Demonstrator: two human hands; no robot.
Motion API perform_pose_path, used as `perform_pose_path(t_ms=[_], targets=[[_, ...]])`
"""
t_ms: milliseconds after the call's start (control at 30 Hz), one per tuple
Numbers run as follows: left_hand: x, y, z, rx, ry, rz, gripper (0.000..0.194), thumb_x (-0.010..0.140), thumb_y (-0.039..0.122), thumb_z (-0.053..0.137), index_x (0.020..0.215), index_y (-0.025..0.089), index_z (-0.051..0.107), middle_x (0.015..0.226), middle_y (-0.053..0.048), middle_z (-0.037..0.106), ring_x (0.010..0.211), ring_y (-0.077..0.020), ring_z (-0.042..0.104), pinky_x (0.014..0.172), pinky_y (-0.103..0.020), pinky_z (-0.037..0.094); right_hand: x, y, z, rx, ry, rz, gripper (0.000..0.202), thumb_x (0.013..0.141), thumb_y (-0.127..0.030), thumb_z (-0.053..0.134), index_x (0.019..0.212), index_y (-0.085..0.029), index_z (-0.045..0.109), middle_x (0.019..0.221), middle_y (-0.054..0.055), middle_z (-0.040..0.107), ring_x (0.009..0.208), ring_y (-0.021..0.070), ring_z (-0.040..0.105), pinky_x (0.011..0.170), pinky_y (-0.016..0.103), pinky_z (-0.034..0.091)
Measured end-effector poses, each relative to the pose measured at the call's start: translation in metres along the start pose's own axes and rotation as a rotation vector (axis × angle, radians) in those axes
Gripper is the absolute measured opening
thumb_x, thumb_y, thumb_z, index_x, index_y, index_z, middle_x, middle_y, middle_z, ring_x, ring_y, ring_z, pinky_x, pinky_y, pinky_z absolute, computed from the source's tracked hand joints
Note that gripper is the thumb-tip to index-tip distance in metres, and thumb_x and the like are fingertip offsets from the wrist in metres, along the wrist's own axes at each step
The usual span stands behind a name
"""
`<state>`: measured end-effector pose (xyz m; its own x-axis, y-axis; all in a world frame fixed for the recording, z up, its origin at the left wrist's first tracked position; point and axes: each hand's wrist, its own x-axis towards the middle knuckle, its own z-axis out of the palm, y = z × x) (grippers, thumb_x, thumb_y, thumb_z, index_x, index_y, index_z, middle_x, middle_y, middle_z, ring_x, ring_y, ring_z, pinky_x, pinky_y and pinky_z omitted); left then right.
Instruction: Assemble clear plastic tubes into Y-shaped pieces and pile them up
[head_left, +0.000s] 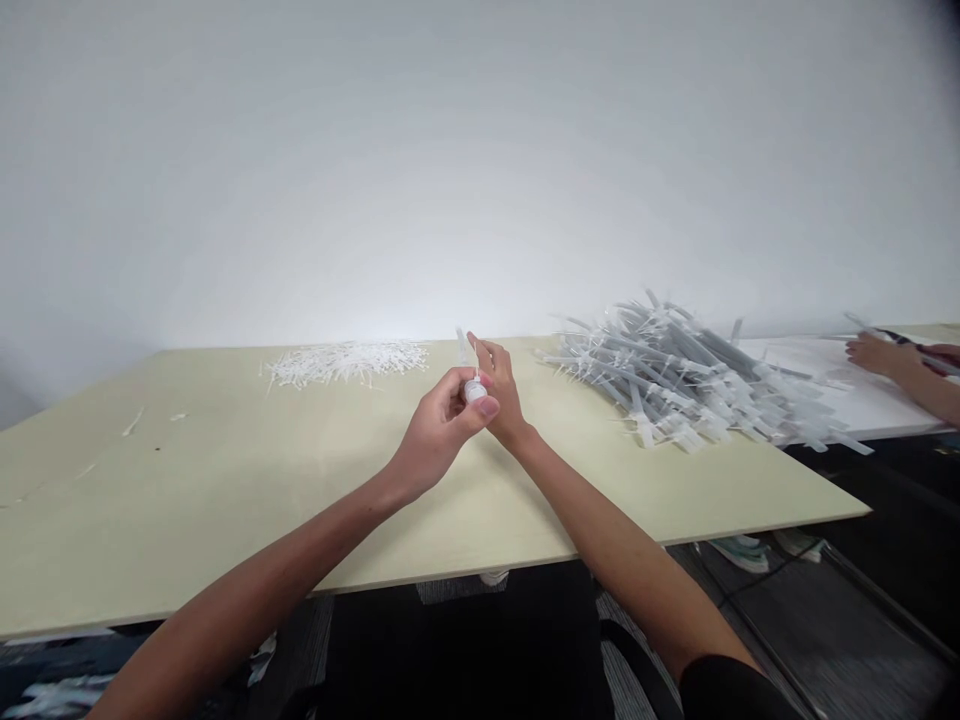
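Pale tabletop (225, 470); white piece (475, 390) end-on, axis toward wall (450, 180).

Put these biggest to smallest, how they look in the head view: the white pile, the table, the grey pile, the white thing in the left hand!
1. Table
2. Grey pile
3. White pile
4. White thing in the left hand, partly hidden by fingers

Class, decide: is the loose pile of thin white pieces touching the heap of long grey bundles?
Apart. The head view shows bare pale-yellow tabletop between the loose pile of thin white pieces and the heap of long grey bundles.
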<state>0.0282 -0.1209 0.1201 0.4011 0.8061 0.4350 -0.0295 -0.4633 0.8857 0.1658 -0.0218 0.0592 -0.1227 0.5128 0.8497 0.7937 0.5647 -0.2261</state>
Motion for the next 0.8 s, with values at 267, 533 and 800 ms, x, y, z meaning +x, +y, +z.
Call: perform_pose_path(t_ms=[267, 533, 800], targets=[[-0.0009, -0.0033, -0.0006, -0.010, -0.016, 0.015, 0.035, 0.085, 0.049, 0.050, 0.103, 0.019, 0.050, 0.080, -0.002, 0.052, 0.080, -0.0147, 0.047, 0.068, -0.026, 0.036, 0.0000, 0.0016, 0.0018, 0.007, 0.007, -0.022, 0.059, 0.088, -0.019, 0.044, 0.144, -0.025, 0.027, 0.124, 0.013, 0.042, 0.116, 0.0257, 0.042, 0.091, 0.041, 0.047], [-0.0007, -0.0086, 0.0010, -0.019, -0.011, 0.016, 0.035, 0.085, 0.049, 0.050, 0.104, 0.019, 0.050, 0.081, -0.002, 0.051, 0.081, -0.0154, 0.047, 0.070, -0.027, 0.036, -0.0005, 0.0018, 0.0049, 0.061, 0.032, 0.017, 0.058, 0.085, -0.015, 0.043, 0.140, -0.017, 0.029, 0.120, 0.014, 0.045, 0.113, 0.0250, 0.044, 0.093, 0.042, 0.046], [-0.0006, -0.0087, 0.0008, -0.028, -0.005, 0.022, 0.036, 0.084, 0.049, 0.052, 0.105, 0.020, 0.051, 0.085, -0.003, 0.052, 0.082, -0.0152, 0.048, 0.072, -0.027, 0.038, -0.0016, 0.0012, 0.0048, 0.135, 0.051, 0.081, 0.054, 0.085, -0.016, 0.042, 0.137, -0.019, 0.029, 0.114, 0.013, 0.048, 0.109, 0.0245, 0.047, 0.086, 0.042, 0.049]])
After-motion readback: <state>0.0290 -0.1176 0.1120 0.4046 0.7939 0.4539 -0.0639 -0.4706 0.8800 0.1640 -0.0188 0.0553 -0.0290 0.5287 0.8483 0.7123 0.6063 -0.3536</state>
